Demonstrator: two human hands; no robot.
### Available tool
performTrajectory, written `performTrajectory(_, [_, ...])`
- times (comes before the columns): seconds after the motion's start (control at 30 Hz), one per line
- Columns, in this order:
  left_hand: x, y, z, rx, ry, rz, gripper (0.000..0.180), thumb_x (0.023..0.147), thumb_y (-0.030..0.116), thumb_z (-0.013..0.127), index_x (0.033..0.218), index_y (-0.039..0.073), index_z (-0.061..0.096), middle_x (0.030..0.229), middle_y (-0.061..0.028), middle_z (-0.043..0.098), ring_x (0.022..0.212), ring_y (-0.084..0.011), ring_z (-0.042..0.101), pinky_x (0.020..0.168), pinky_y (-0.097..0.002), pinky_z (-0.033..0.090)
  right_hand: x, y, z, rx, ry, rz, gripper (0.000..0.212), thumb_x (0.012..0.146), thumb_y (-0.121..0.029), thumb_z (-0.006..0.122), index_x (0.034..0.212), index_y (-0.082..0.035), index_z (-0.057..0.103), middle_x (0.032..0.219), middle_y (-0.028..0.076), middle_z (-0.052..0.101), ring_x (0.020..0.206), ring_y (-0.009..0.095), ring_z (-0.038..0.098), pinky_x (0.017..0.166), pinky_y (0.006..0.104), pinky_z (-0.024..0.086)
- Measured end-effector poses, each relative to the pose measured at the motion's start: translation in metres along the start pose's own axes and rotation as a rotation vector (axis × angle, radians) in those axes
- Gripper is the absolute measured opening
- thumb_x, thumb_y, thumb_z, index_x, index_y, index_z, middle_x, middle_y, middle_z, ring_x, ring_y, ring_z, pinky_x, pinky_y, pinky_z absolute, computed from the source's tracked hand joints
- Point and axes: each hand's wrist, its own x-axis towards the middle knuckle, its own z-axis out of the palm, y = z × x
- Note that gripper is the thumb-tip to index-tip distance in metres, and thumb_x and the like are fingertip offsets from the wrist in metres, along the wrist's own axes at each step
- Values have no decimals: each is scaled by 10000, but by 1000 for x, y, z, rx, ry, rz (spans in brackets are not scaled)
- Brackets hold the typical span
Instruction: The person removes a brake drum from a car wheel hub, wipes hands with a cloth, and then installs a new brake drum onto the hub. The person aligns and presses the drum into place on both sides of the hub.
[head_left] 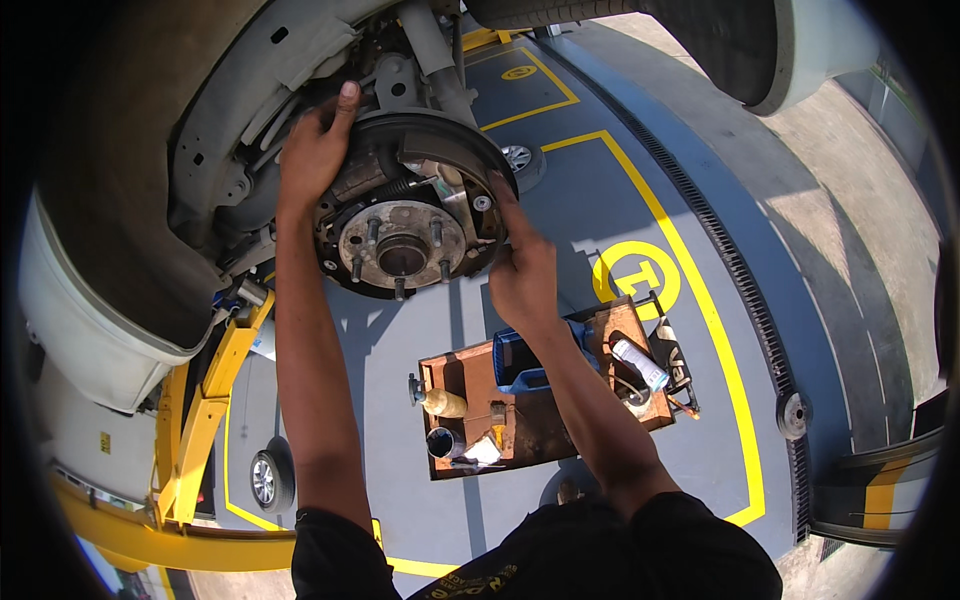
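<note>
We see the left hand [312,150] clamped on the backing plate rim at eleven o'clock of the wheel hub [402,245], and the right hand [522,275] with fingers pinched together on the brake shoe [462,195] at three o'clock.

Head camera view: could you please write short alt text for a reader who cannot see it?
Two bare hands work on a car's exposed wheel hub: the left hand grips the brake plate's upper rim, the right hand touches its right edge. A tool tray sits below.

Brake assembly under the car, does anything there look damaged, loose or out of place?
Nothing stands out. The brake assembly looks rusty but whole, the left hand grips its upper rim, and the right hand touches its right edge.
</note>
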Motion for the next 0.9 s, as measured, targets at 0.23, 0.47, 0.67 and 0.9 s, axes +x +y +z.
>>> performTrajectory(0.23, [-6, 2, -3, -87, -39, -2, 852, 1004, 852, 401, 1324, 165, 788, 1260, -207, 772, 1263, -403, 687, 1111, -440, 473, 20, 1, -9, -138, -140, -319, 797, 750, 193, 499, 1517, -15, 562, 1519, 238, 605, 1412, 412, 575, 1176, 492, 505])
performTrajectory(0.47, [-11, 6, -7, -138, -41, -5, 908, 994, 863, 406, 1331, 104, 773, 1235, -192, 784, 1253, -402, 695, 1108, -443, 477, 32, -31, 20, -424, -199, -569, 688, 761, 172, 551, 1415, -20, 645, 1448, 170, 676, 1404, 342, 599, 1172, 453, 513])
performTrajectory(0.67, [-16, 5, -9, -145, -26, 15, 999, 962, 935, 309, 1318, 137, 792, 1260, -161, 782, 1248, -376, 699, 1097, -477, 485, 34, -12, 19, -361, -54, -404, 732, 753, 175, 552, 1438, -66, 644, 1425, 196, 679, 1308, 387, 656, 1097, 479, 558])
performTrajectory(0.9, [-15, 6, -6, -143, -8, 17, 955, 959, 935, 325, 1308, 187, 806, 1268, -147, 784, 1269, -341, 693, 1114, -457, 476, 6, -18, 5, -206, -50, -253, 775, 753, 216, 396, 1453, -11, 641, 1444, 256, 666, 1341, 407, 654, 1156, 424, 505])
